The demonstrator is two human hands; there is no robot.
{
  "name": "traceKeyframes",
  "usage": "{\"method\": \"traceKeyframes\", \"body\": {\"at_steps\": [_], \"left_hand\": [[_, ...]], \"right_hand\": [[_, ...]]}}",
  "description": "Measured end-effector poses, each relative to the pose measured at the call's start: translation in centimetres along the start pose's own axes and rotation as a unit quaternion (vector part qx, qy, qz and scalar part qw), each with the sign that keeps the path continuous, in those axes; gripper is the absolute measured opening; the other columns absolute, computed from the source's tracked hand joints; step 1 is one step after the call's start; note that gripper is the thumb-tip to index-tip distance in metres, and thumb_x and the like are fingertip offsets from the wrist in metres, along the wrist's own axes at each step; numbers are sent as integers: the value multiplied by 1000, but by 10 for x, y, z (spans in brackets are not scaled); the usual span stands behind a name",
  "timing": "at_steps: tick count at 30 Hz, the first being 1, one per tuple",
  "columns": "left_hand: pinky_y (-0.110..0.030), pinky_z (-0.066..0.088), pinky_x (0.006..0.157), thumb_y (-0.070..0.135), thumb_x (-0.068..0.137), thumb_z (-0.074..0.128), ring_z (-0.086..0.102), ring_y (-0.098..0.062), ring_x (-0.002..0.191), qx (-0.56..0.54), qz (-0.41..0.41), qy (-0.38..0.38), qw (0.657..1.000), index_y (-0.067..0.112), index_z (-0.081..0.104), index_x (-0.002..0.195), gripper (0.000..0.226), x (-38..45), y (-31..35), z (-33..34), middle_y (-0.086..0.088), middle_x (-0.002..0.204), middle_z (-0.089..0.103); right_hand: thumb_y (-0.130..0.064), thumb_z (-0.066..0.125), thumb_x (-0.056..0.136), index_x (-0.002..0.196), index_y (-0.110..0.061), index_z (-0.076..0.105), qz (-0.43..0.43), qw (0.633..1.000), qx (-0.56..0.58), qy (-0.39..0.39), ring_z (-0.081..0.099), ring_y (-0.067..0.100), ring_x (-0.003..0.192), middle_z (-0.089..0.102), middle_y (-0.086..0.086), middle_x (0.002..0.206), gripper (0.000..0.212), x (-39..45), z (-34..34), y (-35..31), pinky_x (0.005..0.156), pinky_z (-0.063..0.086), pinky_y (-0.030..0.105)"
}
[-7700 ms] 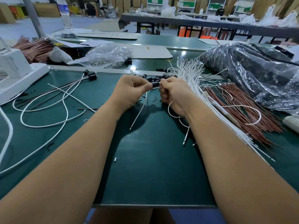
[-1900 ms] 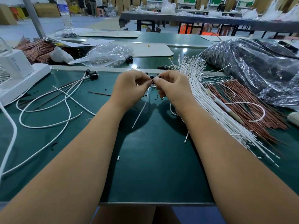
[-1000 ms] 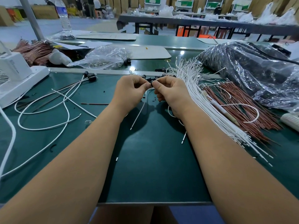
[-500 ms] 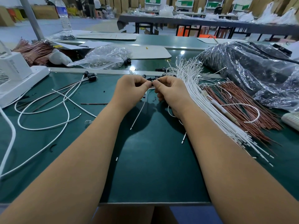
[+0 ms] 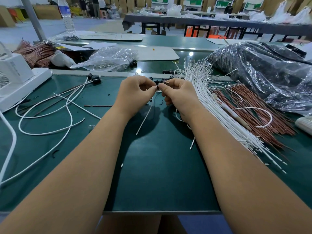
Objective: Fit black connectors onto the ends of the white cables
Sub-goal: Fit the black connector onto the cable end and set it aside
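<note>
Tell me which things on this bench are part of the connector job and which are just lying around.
Job: left hand, right hand, black connector, white cable, white cable bundle, loose connectors.
Lying about: water bottle, brown wires, clear bag.

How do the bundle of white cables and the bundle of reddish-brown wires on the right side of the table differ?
Colour: the white cables are white; the reddish-brown wires are copper-red.
Place: the white cables lie nearer the right hand; the reddish-brown wires lie farther right, beside the dark plastic bag.
Spread: the white cables fan out at their far ends; the reddish-brown wires stay closer together.
Both lie flat on the green table.
</note>
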State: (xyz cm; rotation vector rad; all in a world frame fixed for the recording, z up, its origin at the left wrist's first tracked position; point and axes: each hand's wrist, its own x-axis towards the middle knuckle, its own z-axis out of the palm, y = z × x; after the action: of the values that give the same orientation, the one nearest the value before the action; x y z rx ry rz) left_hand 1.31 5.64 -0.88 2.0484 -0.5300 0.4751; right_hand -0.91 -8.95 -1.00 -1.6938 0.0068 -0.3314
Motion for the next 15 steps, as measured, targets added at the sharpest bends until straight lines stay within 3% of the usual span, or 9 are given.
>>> {"method": "traceKeyframes", "body": {"at_steps": [3, 9, 15], "left_hand": [[-20, 46, 63, 10, 83, 69, 58, -12, 65, -3, 1, 6, 1000, 7, 72, 83, 4, 0, 1, -1, -6, 72, 68], [-9, 39, 57, 11, 84, 69, 54, -2, 57, 4, 6, 3, 1000, 9, 72, 83, 4, 0, 0, 0, -3, 70, 67], [-13, 43, 57, 11, 85, 68, 52, 0, 54, 0, 17, -4, 1000, 6, 74, 84, 8, 0, -1, 0, -5, 68, 67]], "right_hand": [[-13, 69, 89, 85, -6, 62, 2, 1000, 7, 5, 48, 4, 42, 57, 0, 59, 11, 0, 0, 0, 46, 44, 17], [-15, 70, 88, 82, -8, 63, 0, 1000, -1, -8, 49, 8, 46, 59, -1, 60, 12, 1, -1, 1, 50, 44, 22], [-15, 70, 88, 76, -12, 63, -8, 1000, -5, -12, 49, 6, 45, 59, -6, 55, 14, 2, 0, 3, 49, 44, 21]]}}
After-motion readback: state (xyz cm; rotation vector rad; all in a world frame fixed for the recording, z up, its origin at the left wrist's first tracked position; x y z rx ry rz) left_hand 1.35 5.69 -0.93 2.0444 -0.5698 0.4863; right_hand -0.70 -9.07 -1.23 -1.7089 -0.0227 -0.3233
